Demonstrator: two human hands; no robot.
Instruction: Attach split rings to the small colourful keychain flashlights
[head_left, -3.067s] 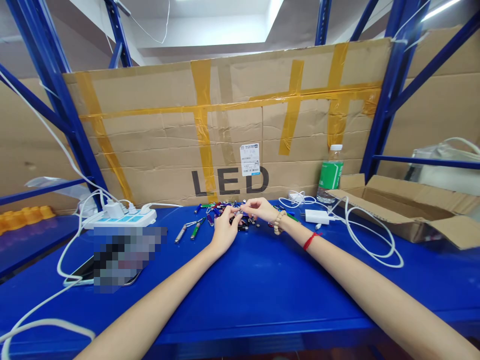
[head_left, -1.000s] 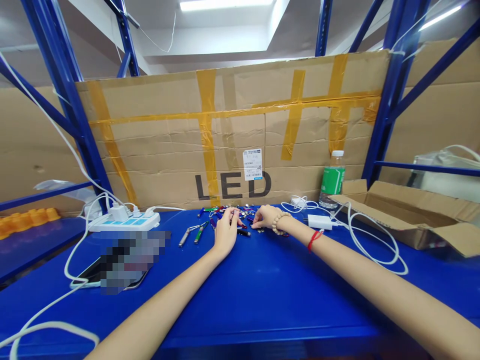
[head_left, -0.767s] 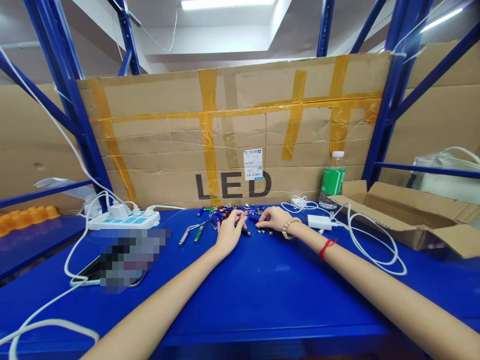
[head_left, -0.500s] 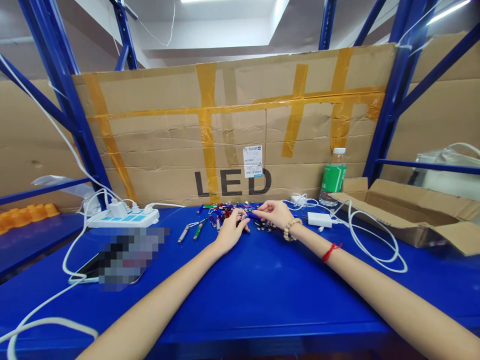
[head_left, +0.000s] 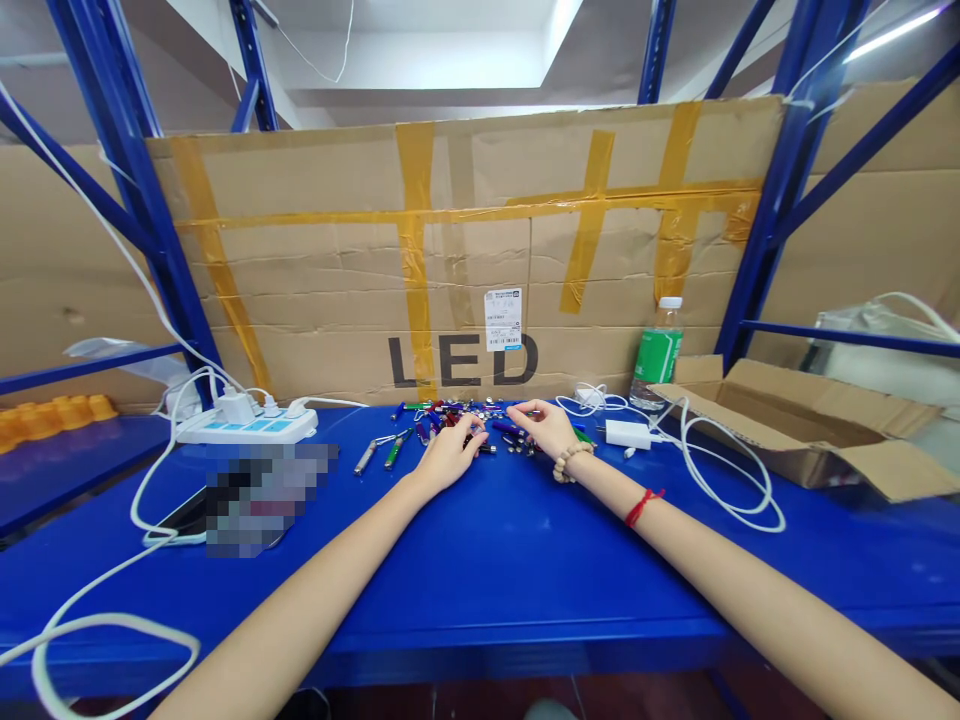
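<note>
A pile of small coloured metal tubes (head_left: pixel 429 420), blue, red, purple and silver, lies with small shiny metal parts on the blue shelf. My left hand (head_left: pixel 448 452) rests at the pile's near side, thumb and fingers curled together; whatever is in them is too small to make out. Just to its right, my right hand (head_left: pixel 546 426) is raised over the pile with thumb and forefinger pinched, and I cannot tell what sits between them. A silver tube (head_left: pixel 365 458) and a green tube (head_left: pixel 394 452), both with metal clasps, lie apart to the left.
A white power strip (head_left: pixel 247 426) with cables and a partly blurred phone (head_left: pixel 184 515) lie at left. On the right are a white charger (head_left: pixel 628 434) with a looped cable, a green-labelled bottle (head_left: pixel 660 355) and an open cardboard box (head_left: pixel 810 420). A cardboard sheet (head_left: pixel 337 290) stands behind.
Both hands stay at the pile, with slight finger movement. My right hand has drawn a little closer to the left one. The whole view has shifted slightly.
</note>
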